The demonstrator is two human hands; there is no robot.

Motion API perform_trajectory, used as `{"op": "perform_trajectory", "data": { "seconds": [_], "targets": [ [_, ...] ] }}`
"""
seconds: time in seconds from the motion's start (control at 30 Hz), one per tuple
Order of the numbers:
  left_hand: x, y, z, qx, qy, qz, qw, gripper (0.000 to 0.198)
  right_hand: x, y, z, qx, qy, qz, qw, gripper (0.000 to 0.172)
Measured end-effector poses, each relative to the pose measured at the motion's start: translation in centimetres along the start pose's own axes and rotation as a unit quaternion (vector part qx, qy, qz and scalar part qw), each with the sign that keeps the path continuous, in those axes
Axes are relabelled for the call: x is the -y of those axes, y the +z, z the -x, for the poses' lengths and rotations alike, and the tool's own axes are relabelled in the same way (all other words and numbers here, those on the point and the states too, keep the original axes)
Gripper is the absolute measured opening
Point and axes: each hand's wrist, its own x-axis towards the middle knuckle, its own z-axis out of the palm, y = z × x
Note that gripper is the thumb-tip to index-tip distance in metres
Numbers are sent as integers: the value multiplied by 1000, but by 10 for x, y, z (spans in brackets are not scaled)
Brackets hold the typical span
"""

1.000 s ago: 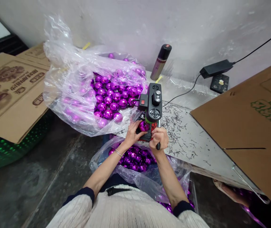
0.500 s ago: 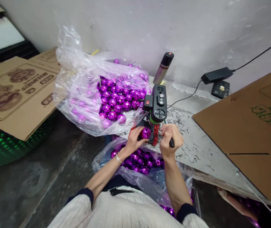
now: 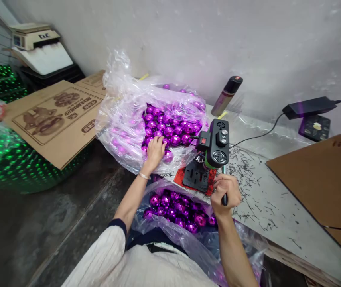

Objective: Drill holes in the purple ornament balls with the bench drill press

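I see my left hand [image 3: 155, 149] palm-down, fingers spread, on the purple balls [image 3: 170, 128] in the far clear bag [image 3: 122, 119]. To the right, my right hand [image 3: 225, 192] is fisted around the lever [image 3: 223, 170] of the small black press [image 3: 216, 141]. A second bag of balls [image 3: 176, 205] sits near me.

The table [image 3: 280, 207] carries press [image 3: 215, 143], ball bag [image 3: 128, 119], cardboard [image 3: 322, 187].

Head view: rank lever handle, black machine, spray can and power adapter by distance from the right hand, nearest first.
1. lever handle, gripped in the right hand.
2. black machine, just beyond it.
3. spray can, back by the wall.
4. power adapter, far right by the wall.
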Motion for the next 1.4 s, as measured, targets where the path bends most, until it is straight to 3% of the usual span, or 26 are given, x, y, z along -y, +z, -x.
{"op": "perform_trajectory", "data": {
  "seconds": [0.07,0.17,0.23,0.33,0.4,0.43,0.57,0.67,0.73,0.77,0.9,1.0,1.13,1.4],
  "targets": [
    [8,8,-24,61,-12,-41,997,37,-1,0,2,1,-8,-4,1000,28],
    [10,14,-35,124,-14,-48,991,49,-3,1,4,-1,-12,-13,1000,28],
    [8,10,-34,111,-29,2,993,55,-3,1,4,-1,-12,-17,1000,27],
    [1,-4,-21,32,-93,151,984,61,-1,1,0,5,-19,-14,1000,27],
    [-6,-13,-2,5,-157,295,943,65,1,0,-4,5,-23,-7,1000,28],
    [-10,-15,11,18,-191,369,910,67,3,-1,-7,5,-19,-5,1000,28],
    [-36,-11,65,142,-279,562,765,74,9,-3,-21,-1,28,-15,999,31],
    [-57,5,91,189,-283,602,723,68,12,-5,-29,0,47,-14,999,32],
    [-70,18,99,190,-282,590,732,66,12,-5,-32,5,49,-10,999,32],
    [-74,24,100,180,-280,571,750,66,12,-6,-32,7,49,-9,999,32],
    [-84,43,102,140,-207,428,869,74,11,-7,-29,17,43,-4,999,31],
    [-86,48,100,150,-123,335,922,75,10,-7,-25,20,35,-6,999,30],
    [-87,51,91,139,-44,278,950,70,9,-7,-21,22,35,-3,999,28],
    [-88,51,87,116,77,198,970,65,9,-7,-20,19,37,8,999,28]
  ]
}}
